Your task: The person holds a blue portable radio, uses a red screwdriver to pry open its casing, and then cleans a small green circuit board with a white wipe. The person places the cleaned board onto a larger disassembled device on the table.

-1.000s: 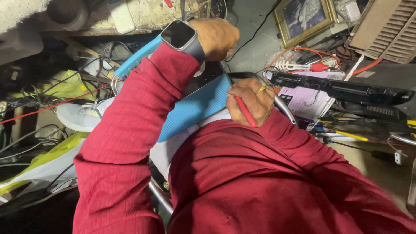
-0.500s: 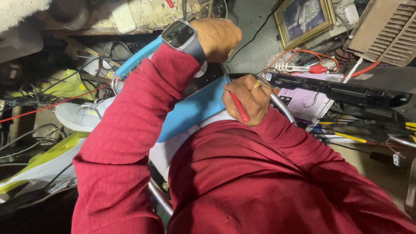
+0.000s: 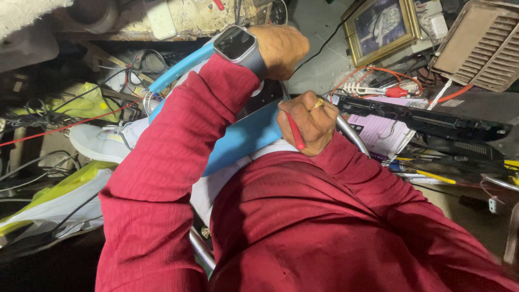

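The right hand is pinching a slim red pen pointing downward; the ribbed blue flat panel is lying just left of it. The left hand is fisted above, contents hidden.

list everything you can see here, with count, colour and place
ribbed panel: 1, blue, on the lap under both hands
red tool: 1, red, in the right hand
framed picture: 1, gold frame, top right
vent grille: 1, beige, far right top
shoe: 1, white, left
black device: 1, long, right
wires: several, orange and red, by the frame
left hand: 1, grey watch at wrist, top centre
right hand: 1, ring, centre
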